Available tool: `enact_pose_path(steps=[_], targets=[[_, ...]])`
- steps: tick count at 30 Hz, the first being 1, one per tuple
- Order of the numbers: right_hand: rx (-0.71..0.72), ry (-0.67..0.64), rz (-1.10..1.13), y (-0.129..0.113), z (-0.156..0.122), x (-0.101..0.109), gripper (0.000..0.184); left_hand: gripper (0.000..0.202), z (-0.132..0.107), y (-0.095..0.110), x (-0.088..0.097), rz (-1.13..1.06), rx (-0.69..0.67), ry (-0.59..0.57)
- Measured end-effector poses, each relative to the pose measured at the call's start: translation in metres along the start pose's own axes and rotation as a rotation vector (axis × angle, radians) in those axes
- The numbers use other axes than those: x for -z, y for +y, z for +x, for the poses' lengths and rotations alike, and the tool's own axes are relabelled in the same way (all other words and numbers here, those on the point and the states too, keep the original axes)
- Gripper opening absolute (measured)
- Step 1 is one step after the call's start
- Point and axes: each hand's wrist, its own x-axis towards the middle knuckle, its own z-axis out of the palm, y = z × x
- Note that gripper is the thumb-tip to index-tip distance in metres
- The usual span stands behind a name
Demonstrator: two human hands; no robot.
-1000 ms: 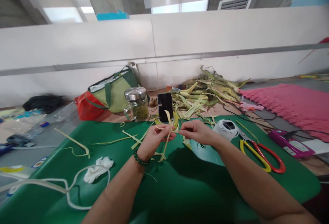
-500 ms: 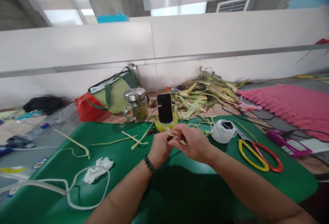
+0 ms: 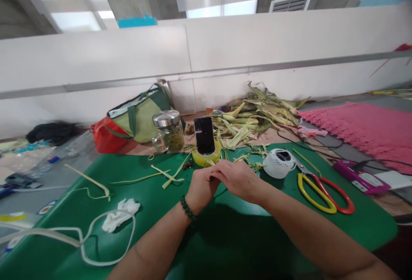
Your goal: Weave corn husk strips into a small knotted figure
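Note:
My left hand [image 3: 200,185] and my right hand [image 3: 237,179] meet low over the green mat [image 3: 161,228], fingers curled together round a small piece of pale leaf strip that they mostly hide. A dark bead bracelet [image 3: 187,208] circles my left wrist. Just beyond the hands a black phone [image 3: 205,134] stands upright in a yellow holder [image 3: 206,158]. Loose leaf strips [image 3: 167,174] lie on the mat left of the hands.
A pile of corn husks [image 3: 257,117] lies behind the phone. A glass jar with a metal lid [image 3: 167,131], a green bag [image 3: 141,112], a white twine spool [image 3: 279,163], yellow-and-red scissors [image 3: 322,188], a pink mat [image 3: 363,127] and a white cord [image 3: 83,237] surround the mat.
A second ago my hands held crossed leaf strips up and apart; they have come down and together, closing over the strips so little of them shows.

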Motion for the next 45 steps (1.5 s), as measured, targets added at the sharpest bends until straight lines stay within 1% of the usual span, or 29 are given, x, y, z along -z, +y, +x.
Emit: enact_pose_path(steps=[3,6,8,10,13,16,19,21,24,27,29,31,33,35,36,38,41,43,44,45], targets=[[0.139,0.038,-0.025,-0.004,0.000,-0.002,0.019,0.014,0.001,-0.001,-0.002,-0.143,0.075,-0.025],[0.265,0.067,-0.053,-0.010,-0.001,-0.001,0.017,0.011,0.002,0.004,-0.003,-0.321,0.173,-0.048],[0.310,0.074,-0.095,-0.013,-0.002,0.002,0.019,0.012,0.003,0.009,-0.002,-0.411,0.249,-0.036],[0.340,0.066,-0.125,-0.016,-0.004,0.003,0.020,0.013,0.004,0.013,-0.001,-0.445,0.297,-0.004],[0.365,0.057,-0.149,-0.017,-0.007,0.002,0.021,0.014,0.005,0.014,0.001,-0.433,0.309,0.014],[0.351,0.088,-0.132,-0.016,-0.007,-0.003,0.021,0.013,0.007,0.011,0.002,-0.413,0.304,0.018],[0.325,0.146,-0.039,-0.014,-0.006,-0.006,0.020,0.015,0.007,0.010,0.002,-0.396,0.296,0.021],[0.285,0.195,0.018,-0.013,-0.004,-0.004,0.020,0.015,0.006,0.013,0.003,-0.367,0.238,-0.002],[0.189,0.236,0.133,-0.007,-0.001,0.001,0.018,0.023,0.004,0.021,0.007,-0.300,0.090,-0.063],[0.109,0.292,0.324,-0.002,0.000,0.004,0.015,0.033,0.004,0.027,0.011,-0.213,0.038,-0.034],[0.083,0.275,0.472,-0.001,0.000,0.003,0.015,0.039,0.004,0.026,0.013,-0.145,0.030,-0.016],[0.067,0.196,0.549,-0.004,-0.001,0.000,0.016,0.043,0.003,0.022,0.013,-0.109,0.028,-0.039],[0.066,0.163,0.486,-0.008,-0.001,-0.005,0.017,0.037,0.003,0.018,0.012,-0.120,0.052,-0.058],[0.114,0.188,0.359,-0.014,-0.002,-0.010,0.019,0.021,0.003,0.014,0.010,-0.158,0.090,-0.038],[0.148,0.205,0.305,-0.016,-0.002,-0.011,0.019,0.016,0.004,0.013,0.009,-0.181,0.110,-0.024],[0.190,0.228,0.252,-0.018,-0.002,-0.013,0.019,0.020,0.005,0.010,0.009,-0.237,0.146,0.002],[0.170,0.266,0.324,-0.016,-0.001,-0.007,0.015,0.020,0.011,0.008,0.014,-0.335,0.230,0.074],[0.165,0.343,0.392,-0.010,-0.001,0.001,0.010,0.022,0.015,0.008,0.021,-0.444,0.313,0.107],[0.155,0.388,0.393,-0.006,0.000,0.006,0.009,0.027,0.016,0.009,0.025,-0.518,0.355,0.102],[0.116,0.416,0.363,-0.003,0.000,0.010,0.011,0.031,0.017,0.009,0.028,-0.591,0.383,0.094]])
